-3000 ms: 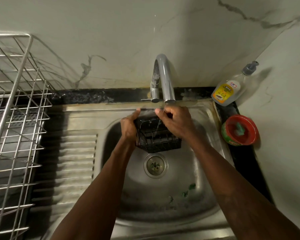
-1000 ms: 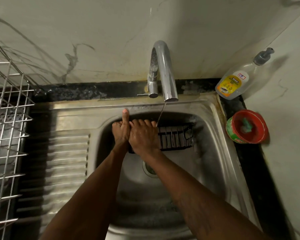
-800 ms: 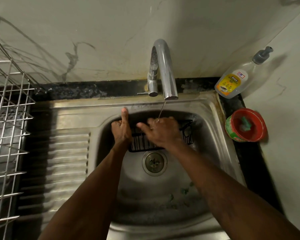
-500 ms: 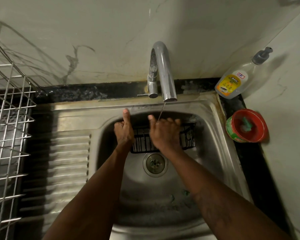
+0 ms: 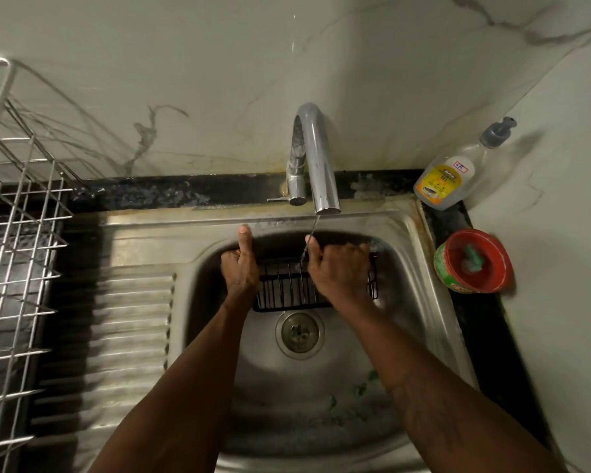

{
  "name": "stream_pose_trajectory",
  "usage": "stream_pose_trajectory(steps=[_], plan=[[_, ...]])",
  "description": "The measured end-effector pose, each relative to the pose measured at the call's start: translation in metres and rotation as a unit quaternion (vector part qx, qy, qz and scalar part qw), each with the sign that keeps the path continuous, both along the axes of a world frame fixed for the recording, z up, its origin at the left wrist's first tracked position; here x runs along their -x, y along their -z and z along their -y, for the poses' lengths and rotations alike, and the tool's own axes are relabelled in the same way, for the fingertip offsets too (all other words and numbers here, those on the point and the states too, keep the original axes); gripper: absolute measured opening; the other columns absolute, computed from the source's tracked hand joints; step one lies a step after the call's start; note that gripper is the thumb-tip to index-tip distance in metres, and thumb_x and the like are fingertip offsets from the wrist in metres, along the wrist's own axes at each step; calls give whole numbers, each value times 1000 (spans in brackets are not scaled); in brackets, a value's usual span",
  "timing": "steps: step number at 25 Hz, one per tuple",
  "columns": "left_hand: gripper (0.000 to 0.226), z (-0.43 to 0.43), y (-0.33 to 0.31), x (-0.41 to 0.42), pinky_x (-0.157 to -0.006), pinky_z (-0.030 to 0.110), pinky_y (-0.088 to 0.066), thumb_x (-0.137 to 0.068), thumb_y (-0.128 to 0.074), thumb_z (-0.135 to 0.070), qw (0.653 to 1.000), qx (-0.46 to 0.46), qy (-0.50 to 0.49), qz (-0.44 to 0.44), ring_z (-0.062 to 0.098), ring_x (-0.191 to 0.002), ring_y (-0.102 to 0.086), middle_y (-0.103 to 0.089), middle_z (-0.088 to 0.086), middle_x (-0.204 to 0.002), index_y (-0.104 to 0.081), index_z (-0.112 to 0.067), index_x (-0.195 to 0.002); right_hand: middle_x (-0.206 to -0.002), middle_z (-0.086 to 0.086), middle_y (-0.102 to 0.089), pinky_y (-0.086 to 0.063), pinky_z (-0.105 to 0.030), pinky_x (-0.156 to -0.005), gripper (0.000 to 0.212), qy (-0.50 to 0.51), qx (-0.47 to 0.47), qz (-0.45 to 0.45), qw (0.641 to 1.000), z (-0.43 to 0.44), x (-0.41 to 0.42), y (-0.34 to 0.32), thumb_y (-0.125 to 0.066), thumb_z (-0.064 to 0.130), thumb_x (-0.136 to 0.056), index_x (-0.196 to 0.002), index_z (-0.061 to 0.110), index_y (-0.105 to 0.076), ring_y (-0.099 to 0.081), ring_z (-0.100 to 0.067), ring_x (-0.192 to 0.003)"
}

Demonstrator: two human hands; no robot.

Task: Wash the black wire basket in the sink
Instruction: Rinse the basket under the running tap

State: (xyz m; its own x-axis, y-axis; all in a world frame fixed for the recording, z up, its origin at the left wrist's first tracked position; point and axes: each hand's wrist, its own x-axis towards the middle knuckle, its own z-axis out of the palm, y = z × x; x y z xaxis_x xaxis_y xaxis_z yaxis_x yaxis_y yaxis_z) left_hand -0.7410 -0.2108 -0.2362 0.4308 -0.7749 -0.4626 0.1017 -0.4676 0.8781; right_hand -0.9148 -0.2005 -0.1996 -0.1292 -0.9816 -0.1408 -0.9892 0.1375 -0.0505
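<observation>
In sink (image 5: 408,312), black wire basket (image 5: 284,290)

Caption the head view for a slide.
Left hand and right hand hold the black wire basket under the trickling faucet in the sink.

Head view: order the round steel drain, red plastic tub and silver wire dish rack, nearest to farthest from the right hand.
1. Round steel drain, just below the right hand.
2. Red plastic tub, right counter.
3. Silver wire dish rack, far left.

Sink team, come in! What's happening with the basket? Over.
Left hand grips one end, right hand curled over the far rim. Black wire basket in sink, under thin tap stream. Nothing blocking.
</observation>
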Motion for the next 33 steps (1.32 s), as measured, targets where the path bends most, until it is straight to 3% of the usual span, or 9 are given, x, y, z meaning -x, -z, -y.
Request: stream_pose_trajectory(steps=[3,6,14,17,21,24,27,30,33], plan=[[64,1,0,-1,-76,25,-59,-91,-55,-68,1000,16,-3,-2,16,-84,-75,-77,6,-89,-73,-7,-93,-94,-3,-70,-36,-51,-100,58,-64,26,61,996,-14,-73,1,-18,48,-108,-93,25,-69,-60,-26,-100],[50,0,-2,-5,-70,19,-58,-95,-60,-57,999,25,-17,-15,9,-75,-74,-77,3,-81,-73,-10,-84,-99,-1,-67,-40,-49,-100,34,-175,41,86,980,-18,-88,4,-31,42,-106,-100,26,-61,-59,-25,-99],[55,-1,-4,-1,-64,21,-56,-94,-56,-62,1000,2,0,28,13,-73,-68,-71,5,-83,-67,-9,-87,-61,-4,-62,-45,-42,-86,84,-34,-11,-9,999,6,5,-5,-8,70,-101,-64,19,-64,-60,-20,-66],[45,-9,-15,-4,-50,9,-47,-103,-52,-46,979,59,118,156,2,-55,-64,-65,-4,-66,-64,-16,-72,-50,1,-46,-49,-35,-68,69,-53,-15,-19,998,5,0,-20,-20,62,-105,-55,21,-46,-48,-15,-51],[49,-21,-32,14,-45,10,-35,-109,-41,-39,883,157,246,367,0,-42,-49,-55,-12,-54,-60,-26,-65,-57,2,-43,-37,-31,-62,56,-96,-2,-40,995,14,-25,-52,-29,50,-108,-62,22,-44,-50,-15,-58],[54,-17,-36,37,-56,28,-54,-105,-49,-46,974,76,134,164,17,-56,-66,-67,0,-61,-63,-16,-61,-74,1,-51,-36,-36,-66,38,-136,-27,-74,988,24,-49,-83,-40,48,-105,-84,23,-60,-52,-18,-72],[36,-8,-25,29,-64,33,-62,-100,-62,-34,996,-65,46,33,31,-73,-72,-68,4,-69,-62,-15,-69,-91,-3,-58,-42,-38,-76,39,-141,-7,-3,990,20,-54,-108,-48,56,-101,-104,20,-64,-53,-20,-85],[25,-7,-19,11,-70,35,-61,-98,-62,-26,998,-54,30,-14,35,-84,-73,-74,10,-80,-72,-7,-85,-69,6,-59,-49,-30,-75,59,-179,0,144,973,13,-40,-113,-37,65,-102,-81,19,-67,-55,-8,-64],[33,-14,-27,9,-78,41,-61,-102,-55,-30,996,6,87,-4,31,-86,-74,-76,10,-83,-75,-8,-88,-47,11,-47,-51,-28,-65,68,-201,78,166,962,0,-35,-86,-34,60,-105,-54,21,-56,-45,-4,-43]])
